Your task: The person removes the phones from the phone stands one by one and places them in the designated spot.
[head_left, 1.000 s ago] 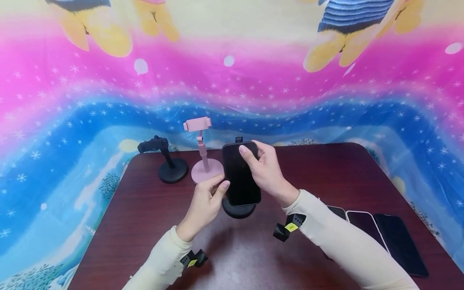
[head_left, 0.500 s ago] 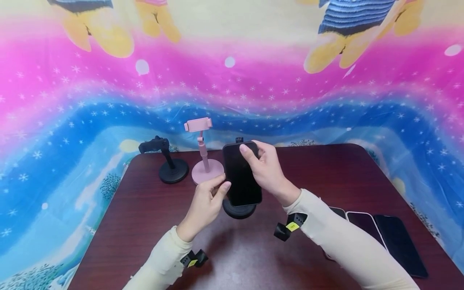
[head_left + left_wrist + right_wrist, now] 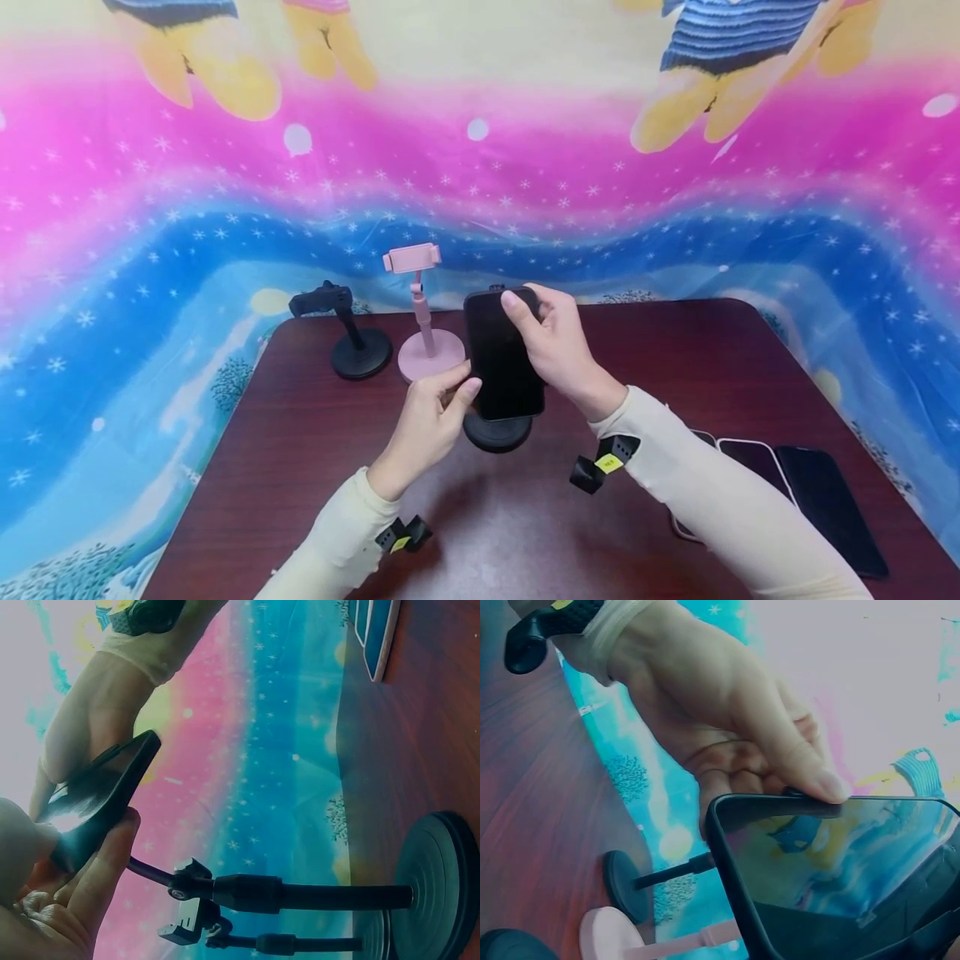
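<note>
A black smartphone stands near upright in the middle of the head view, screen towards me. My left hand pinches its left edge between thumb and fingers. At the upper right corner my right hand grips it, the thumb lying on the front and the fingers behind. Below the phone is the round base of a black phone stand, whose pole runs up behind the phone in the left wrist view. The phone hides the stand's head. In the right wrist view the right thumb presses the phone's edge.
To the left stand a pink phone stand and another black phone stand. Several more phones lie at the right of the dark wooden table, among them a dark one, partly behind the right sleeve. A printed curtain hangs behind.
The phone has tilted and risen slightly, its lower edge now a little higher above the stand's base. My right hand has moved up a little with it; the left hand keeps its pinch.
</note>
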Available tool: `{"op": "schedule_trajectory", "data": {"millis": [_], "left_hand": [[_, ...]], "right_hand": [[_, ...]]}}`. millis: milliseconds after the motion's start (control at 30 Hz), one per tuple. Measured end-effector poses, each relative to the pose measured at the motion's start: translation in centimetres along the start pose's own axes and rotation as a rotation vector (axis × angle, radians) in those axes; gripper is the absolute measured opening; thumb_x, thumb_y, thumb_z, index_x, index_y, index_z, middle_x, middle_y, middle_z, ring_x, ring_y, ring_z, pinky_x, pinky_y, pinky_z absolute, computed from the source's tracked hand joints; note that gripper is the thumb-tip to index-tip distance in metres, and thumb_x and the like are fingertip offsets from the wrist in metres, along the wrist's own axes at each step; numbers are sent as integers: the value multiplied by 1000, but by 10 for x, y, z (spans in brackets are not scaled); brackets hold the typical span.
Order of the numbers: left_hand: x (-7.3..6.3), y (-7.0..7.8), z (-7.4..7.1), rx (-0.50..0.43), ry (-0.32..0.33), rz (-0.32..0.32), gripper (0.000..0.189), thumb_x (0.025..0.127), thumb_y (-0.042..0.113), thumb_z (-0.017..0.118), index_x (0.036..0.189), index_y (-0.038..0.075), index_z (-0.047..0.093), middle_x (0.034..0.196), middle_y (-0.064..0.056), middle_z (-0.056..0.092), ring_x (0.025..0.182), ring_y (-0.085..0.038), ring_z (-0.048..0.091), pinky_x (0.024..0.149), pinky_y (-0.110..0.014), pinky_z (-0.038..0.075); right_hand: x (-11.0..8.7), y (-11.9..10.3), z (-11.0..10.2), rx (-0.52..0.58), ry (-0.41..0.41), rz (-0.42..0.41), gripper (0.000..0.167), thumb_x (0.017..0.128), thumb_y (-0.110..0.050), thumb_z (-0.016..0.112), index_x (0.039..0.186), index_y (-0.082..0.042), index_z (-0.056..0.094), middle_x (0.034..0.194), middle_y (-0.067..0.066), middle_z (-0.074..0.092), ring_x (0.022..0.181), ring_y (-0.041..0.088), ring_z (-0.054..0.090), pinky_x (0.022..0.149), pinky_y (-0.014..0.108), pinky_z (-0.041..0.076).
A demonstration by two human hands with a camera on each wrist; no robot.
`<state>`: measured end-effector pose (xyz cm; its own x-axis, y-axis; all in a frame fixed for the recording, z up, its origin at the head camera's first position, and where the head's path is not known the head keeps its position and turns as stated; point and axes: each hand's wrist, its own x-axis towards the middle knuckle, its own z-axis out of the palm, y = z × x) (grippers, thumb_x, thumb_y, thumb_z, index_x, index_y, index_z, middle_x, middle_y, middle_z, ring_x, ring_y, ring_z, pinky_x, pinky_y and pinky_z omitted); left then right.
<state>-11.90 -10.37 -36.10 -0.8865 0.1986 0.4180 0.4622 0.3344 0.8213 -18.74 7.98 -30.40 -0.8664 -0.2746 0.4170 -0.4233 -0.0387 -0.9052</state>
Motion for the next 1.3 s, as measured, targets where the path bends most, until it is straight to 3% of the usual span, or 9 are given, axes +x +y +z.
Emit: {"op": "schedule_trajectory", "data": {"millis": [167, 533, 767, 1100, 1300], "left_hand": [[-5, -3, -1, 10, 15, -7, 36, 101, 10, 61, 131, -9, 62, 121, -25, 71, 72, -19, 77, 81, -32, 64], [-4, -3, 0, -10, 9, -19, 37, 101, 11, 61, 133, -9, 61, 122, -25, 71, 68, -13, 75, 79, -31, 64], [-3, -3, 0, -37, -24, -20, 36, 102, 14, 59, 135, -2, 62, 124, -20, 71, 68, -11, 75, 74, -28, 64], [-1, 0, -1, -86, -44, -17, 34, 104, 15, 57, 134, 0, 63, 125, -19, 70, 74, -22, 77, 72, -27, 64], [0, 0, 0, -70, -38, -5, 33, 104, 15, 57, 133, 1, 64, 121, -18, 72, 72, -25, 76, 72, -30, 64]], "right_hand": [[4, -3, 1, 4, -21, -17, 26, 106, -19, 54, 104, 2, 70, 88, 13, 75, 75, 18, 75, 68, 39, 65], [7, -4, 0, 27, -20, -6, 30, 106, -21, 54, 100, 5, 68, 81, 2, 75, 70, 16, 74, 65, 36, 64], [8, -5, 0, 30, -14, -28, 29, 106, -20, 53, 96, 3, 67, 78, -2, 73, 69, 17, 74, 63, 36, 63], [11, -6, 0, 9, 2, -37, 28, 106, -20, 53, 96, 2, 68, 80, 0, 74, 71, 19, 74, 65, 38, 64], [13, -7, 1, -6, 14, -50, 29, 106, -21, 54, 93, 2, 67, 77, 0, 72, 70, 18, 73, 62, 36, 63]]}}
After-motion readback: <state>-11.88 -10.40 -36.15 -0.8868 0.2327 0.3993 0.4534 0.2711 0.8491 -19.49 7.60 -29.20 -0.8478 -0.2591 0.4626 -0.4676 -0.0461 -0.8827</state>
